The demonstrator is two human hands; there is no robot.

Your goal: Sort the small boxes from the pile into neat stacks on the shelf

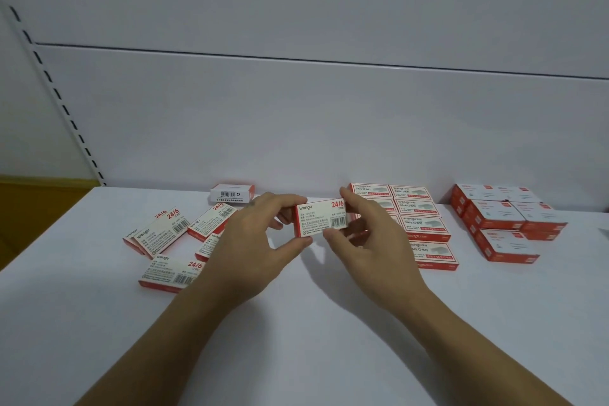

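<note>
Between both hands, a little above the white shelf (296, 323), I hold a small red-and-white staple box (321, 218), its barcode side facing me. My left hand (253, 247) pinches its left end with thumb and fingers. My right hand (369, 241) pinches its right end. To the left lies the loose pile of boxes (171, 241), scattered flat at odd angles, partly hidden by my left hand. Behind my right hand stand neat rows of stacked boxes (421, 221).
A second group of red-and-white boxes (504, 221) is stacked at the far right. One box (232, 195) lies alone against the white back panel. A slotted shelf upright (52, 89) runs up the left side, with a yellow surface (33, 208) beyond the shelf's left edge.
</note>
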